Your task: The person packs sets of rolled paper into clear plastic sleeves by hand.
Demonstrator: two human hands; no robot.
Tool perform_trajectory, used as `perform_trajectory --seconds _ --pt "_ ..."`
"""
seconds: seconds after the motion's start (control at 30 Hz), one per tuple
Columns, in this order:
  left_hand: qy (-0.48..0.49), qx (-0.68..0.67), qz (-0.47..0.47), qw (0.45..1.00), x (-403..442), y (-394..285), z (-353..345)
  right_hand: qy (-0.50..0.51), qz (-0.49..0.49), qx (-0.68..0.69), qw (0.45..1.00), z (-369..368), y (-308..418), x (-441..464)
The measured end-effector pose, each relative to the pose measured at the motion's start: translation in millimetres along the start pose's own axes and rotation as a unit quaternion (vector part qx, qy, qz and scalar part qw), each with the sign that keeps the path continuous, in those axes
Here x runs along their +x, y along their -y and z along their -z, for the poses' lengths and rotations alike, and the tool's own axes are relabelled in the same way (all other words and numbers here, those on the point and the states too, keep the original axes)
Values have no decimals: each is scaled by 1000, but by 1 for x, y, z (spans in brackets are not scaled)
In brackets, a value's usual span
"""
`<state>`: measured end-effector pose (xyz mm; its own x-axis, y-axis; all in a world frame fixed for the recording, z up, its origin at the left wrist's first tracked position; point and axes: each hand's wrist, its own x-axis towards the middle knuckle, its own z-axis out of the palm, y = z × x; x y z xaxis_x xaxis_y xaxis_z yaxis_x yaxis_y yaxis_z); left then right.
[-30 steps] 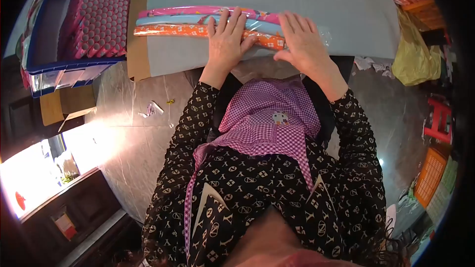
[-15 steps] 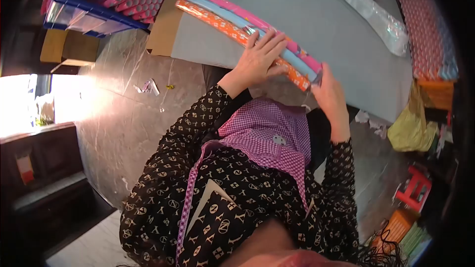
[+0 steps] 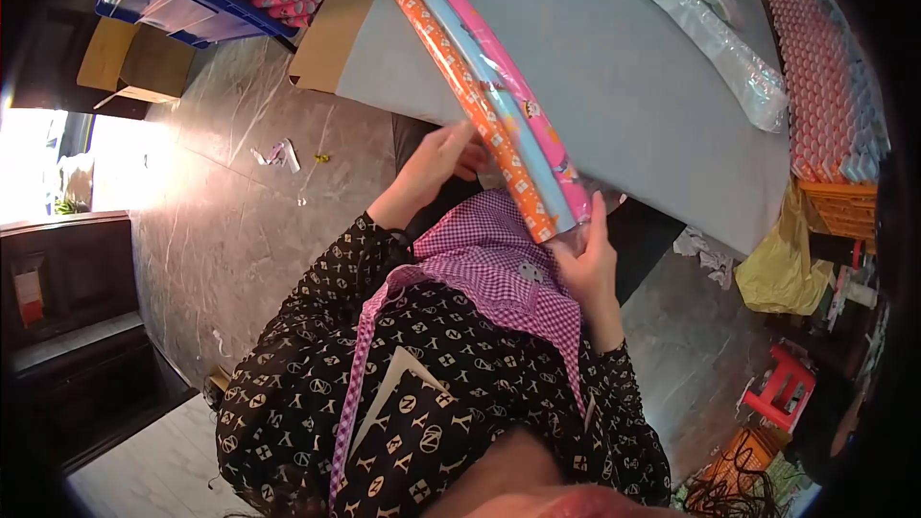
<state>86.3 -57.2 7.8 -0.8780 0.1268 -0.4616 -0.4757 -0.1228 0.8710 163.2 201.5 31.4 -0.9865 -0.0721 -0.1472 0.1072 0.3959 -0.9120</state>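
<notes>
Three rolls of wrapping paper lie side by side in a clear plastic sleeve: an orange roll, a light blue roll and a pink roll. They slant from the table toward my body, near end past the table edge. My right hand grips that near end, thumb along the pink roll's side. At the orange roll's outer side is my left hand, fingers curled against its edge; some fingertips are hidden.
The grey table bears long clear plastic sleeves. A blue-rimmed crate with many pink rolls stands left. More rolls are stacked at right, above a yellow bag. A red stool stands on the floor.
The rolls have swung steeper, with their near end drawn toward my body. My left hand has slid off their top to the left side. My right hand has come down and nearer.
</notes>
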Motion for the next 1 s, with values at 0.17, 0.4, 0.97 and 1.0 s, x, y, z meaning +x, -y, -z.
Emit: perform_trajectory --seconds 0.17,0.4,0.97,1.0 --pt "62 -233 61 969 -3 21 -28 135 92 -127 978 -15 -15 -7" --pt "70 -465 44 881 1 24 -22 131 387 -240 881 -28 -23 2" --pt "46 -444 43 894 -6 10 -20 56 419 -101 900 -39 -16 8" --pt "25 -409 45 911 -7 3 -22 61 410 -94 905 -40 -16 9"
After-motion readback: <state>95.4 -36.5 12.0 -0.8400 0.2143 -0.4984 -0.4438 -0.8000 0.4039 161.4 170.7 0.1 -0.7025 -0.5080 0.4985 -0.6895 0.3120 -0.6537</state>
